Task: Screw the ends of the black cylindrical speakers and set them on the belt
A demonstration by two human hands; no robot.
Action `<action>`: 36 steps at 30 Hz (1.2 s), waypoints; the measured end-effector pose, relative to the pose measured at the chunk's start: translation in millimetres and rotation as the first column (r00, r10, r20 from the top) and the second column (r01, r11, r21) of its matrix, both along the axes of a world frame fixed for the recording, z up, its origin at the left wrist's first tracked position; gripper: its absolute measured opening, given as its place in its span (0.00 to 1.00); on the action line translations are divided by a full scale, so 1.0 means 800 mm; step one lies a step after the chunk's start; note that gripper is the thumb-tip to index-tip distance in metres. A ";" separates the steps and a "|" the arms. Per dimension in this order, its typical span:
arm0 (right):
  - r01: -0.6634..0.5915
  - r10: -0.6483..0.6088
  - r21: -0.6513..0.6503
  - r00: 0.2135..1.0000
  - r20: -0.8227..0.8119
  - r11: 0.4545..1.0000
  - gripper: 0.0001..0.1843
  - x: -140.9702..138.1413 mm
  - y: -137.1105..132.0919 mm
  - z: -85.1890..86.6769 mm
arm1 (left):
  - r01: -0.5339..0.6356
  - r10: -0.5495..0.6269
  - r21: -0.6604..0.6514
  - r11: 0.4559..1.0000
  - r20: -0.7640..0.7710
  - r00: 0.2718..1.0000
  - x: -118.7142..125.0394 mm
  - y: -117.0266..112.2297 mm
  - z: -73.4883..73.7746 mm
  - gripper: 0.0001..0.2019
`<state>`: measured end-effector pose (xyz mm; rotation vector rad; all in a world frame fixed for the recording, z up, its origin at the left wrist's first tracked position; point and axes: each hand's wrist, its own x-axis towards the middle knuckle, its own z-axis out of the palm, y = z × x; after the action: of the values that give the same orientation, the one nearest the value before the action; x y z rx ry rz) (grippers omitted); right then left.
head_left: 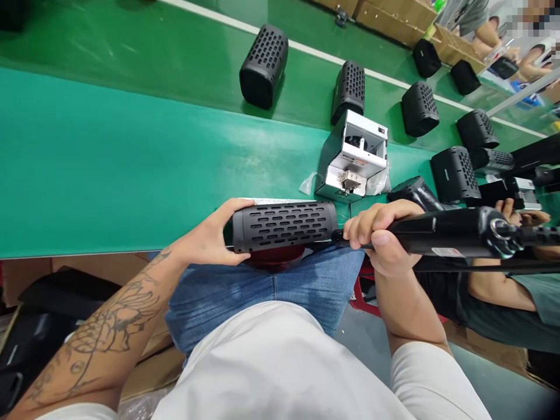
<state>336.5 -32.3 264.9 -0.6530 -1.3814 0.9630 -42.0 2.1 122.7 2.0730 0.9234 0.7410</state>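
A black speaker-like housing with a slotted grille lies on its side at the near edge of the green bench. My left hand grips its left end, thumb below and fingers above. In my right hand is a black electric screwdriver, held level, its tip pointing left. The tip meets or nearly meets the housing's right end; I cannot tell whether they touch. Just beyond stands a silver and black screw feeder, with a small plastic bag beside it.
Several similar housings, one of them a black housing, stand along the green line behind the bench. More housings crowd the right, where a co-worker's hand and arm show. Cardboard boxes are at the back.
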 end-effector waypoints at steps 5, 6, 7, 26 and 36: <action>0.004 -0.004 0.015 1.000 0.000 1.000 0.21 -0.004 -0.001 -0.002 | 0.009 -0.009 -0.012 1.000 0.006 1.000 0.000 0.000 -0.002 0.56; 0.003 -0.003 0.019 1.000 -0.001 1.000 0.22 -0.003 -0.001 -0.003 | 0.010 -0.009 -0.015 1.000 0.008 1.000 0.000 0.000 -0.002 0.57; -0.002 0.002 0.016 1.000 0.000 1.000 0.22 -0.002 0.000 -0.004 | 0.011 -0.011 -0.015 1.000 0.012 1.000 -0.001 0.000 -0.002 0.57; 0.536 -0.529 -0.041 0.840 0.119 0.843 0.37 0.050 0.127 0.006 | -0.065 0.056 0.061 0.996 0.142 0.988 0.002 -0.018 -0.046 0.62; 0.481 -0.476 -0.086 0.876 0.070 0.872 0.31 0.038 0.077 0.027 | -0.045 0.040 0.065 0.997 0.087 0.995 0.011 -0.018 -0.033 0.67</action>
<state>366.8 28.9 286.7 -1.0446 -1.1339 0.6199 -33.5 -11.9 96.7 2.0679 0.9085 0.8877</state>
